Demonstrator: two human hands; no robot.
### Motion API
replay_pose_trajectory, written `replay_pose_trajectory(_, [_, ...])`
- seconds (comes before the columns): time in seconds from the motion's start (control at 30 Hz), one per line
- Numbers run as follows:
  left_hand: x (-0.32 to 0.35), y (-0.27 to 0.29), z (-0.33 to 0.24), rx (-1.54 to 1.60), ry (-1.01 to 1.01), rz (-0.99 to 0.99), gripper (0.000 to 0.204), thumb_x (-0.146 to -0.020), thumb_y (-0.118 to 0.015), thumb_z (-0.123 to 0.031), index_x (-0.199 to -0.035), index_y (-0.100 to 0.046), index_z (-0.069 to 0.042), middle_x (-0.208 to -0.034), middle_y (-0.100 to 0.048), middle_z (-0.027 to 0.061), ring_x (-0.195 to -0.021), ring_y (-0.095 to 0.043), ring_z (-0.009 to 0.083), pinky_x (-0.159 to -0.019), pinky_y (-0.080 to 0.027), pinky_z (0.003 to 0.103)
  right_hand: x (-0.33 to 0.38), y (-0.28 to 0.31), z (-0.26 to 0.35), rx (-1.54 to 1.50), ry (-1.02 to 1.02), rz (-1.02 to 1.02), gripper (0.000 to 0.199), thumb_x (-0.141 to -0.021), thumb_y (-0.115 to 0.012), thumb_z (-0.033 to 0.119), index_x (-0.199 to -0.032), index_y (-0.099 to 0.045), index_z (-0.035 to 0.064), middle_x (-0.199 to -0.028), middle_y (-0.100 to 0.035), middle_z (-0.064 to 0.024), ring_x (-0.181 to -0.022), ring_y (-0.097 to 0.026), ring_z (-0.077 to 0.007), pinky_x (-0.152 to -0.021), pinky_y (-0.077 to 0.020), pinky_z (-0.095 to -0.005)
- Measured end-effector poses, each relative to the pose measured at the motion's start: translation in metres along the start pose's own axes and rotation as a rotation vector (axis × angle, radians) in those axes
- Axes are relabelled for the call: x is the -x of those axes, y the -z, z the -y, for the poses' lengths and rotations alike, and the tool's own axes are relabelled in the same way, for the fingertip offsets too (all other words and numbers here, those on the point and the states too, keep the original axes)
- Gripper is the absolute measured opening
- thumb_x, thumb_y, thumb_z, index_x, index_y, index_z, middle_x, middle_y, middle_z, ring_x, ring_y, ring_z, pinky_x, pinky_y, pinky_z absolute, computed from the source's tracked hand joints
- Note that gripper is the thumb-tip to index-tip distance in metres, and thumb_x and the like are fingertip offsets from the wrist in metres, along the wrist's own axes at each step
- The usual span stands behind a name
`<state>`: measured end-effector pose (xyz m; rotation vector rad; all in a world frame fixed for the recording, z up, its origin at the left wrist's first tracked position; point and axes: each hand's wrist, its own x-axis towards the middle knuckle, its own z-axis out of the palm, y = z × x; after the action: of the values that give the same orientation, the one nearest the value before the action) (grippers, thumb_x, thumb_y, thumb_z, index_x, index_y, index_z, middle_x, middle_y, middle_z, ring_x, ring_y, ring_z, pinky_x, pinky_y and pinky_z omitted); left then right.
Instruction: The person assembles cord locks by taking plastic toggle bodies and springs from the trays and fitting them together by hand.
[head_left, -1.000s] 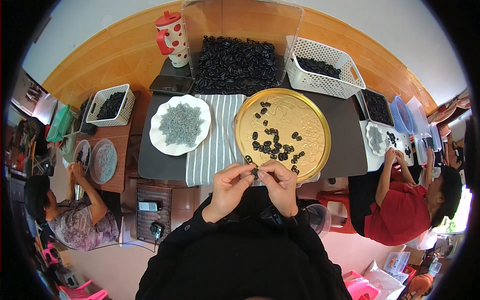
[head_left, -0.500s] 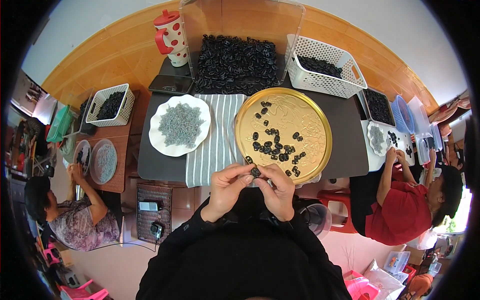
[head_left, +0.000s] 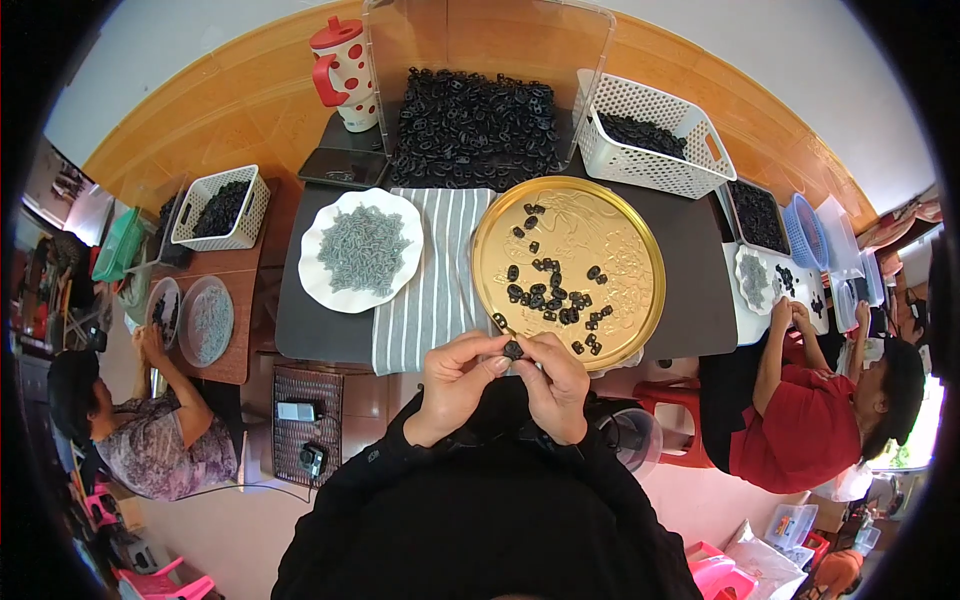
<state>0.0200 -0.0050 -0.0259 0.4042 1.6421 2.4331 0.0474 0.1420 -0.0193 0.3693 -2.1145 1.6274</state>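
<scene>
Small black plastic piece (head_left: pixel 513 349) is sitting pinched between fingertips of both hands, left hand (head_left: pixel 455 385) and right hand (head_left: pixel 556 388) equally near, just below the golden tray's (head_left: pixel 640 250) lower rim at frame centre.

Dark flat phone (head_left: pixel 337 168), screen off, lies on the dark worktop (head_left: pixel 700 300) just left of the clear bin and below the red spotted jug (head_left: pixel 343 72). Small white-and-grey device (head_left: pixel 296 411), maybe a screen, sits on the brown crate well below that jug. No labels or signs readable.
</scene>
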Motion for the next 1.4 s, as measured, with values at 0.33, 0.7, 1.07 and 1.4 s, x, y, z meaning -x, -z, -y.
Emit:
replay_pose_trajectory(0.33, [0.001, -0.001, -0.001, -0.051, -0.015, 0.01, 0.024, -0.084, -0.061, 0.008, -0.107, -0.066, 0.002, -0.085, -0.058, 0.0036, -0.074, -0.053, 0.0075, -0.066, -0.045, 0.02, 0.003, -0.002, 0.003, 0.016, 0.023, -0.031, 0.03, -0.081, -0.062, -0.01, -0.11, -0.059, -0.0026, -0.086, -0.06, -0.0122, -0.071, -0.059, -0.0194, -0.063, -0.0469, -0.0251])
replay_pose_trajectory(0.7, [0.007, -0.005, -0.002, -0.032, -0.058, 0.002, 0.021, -0.084, -0.06, 0.009, -0.104, -0.064, 0.003, -0.087, -0.058, 0.0036, -0.075, -0.054, 0.0074, -0.067, -0.045, 0.02, 0.007, -0.006, 0.012, 0.142, 0.084, -0.086, 0.031, -0.079, -0.061, -0.01, -0.109, -0.059, -0.0041, -0.085, -0.057, -0.0131, -0.068, -0.057, -0.0229, -0.06, -0.0454, -0.0275])
replay_pose_trajectory(1.07, [0.008, -0.006, 0.003, 0.015, -0.091, -0.001, 0.018, -0.084, -0.061, 0.009, -0.101, -0.063, 0.003, -0.09, -0.059, 0.0039, -0.08, -0.054, 0.0075, -0.071, -0.045, 0.02, 0.003, -0.008, 0.013, 0.204, 0.198, -0.109, 0.034, -0.074, -0.062, -0.014, -0.107, -0.059, -0.0062, -0.082, -0.057, -0.0141, -0.065, -0.056, -0.0239, -0.058, -0.0454, -0.0283])
replay_pose_trajectory(1.4, [0.009, -0.005, 0.001, -0.031, -0.094, 0.006, 0.014, -0.085, -0.06, 0.008, -0.099, -0.062, 0.003, -0.089, -0.06, 0.0043, -0.079, -0.055, 0.0077, -0.07, -0.046, 0.021, 0.005, -0.01, 0.011, 0.189, 0.162, -0.116, 0.03, -0.075, -0.062, -0.014, -0.103, -0.06, -0.0052, -0.079, -0.057, -0.0138, -0.063, -0.056, -0.0234, -0.057, -0.045, -0.0277])
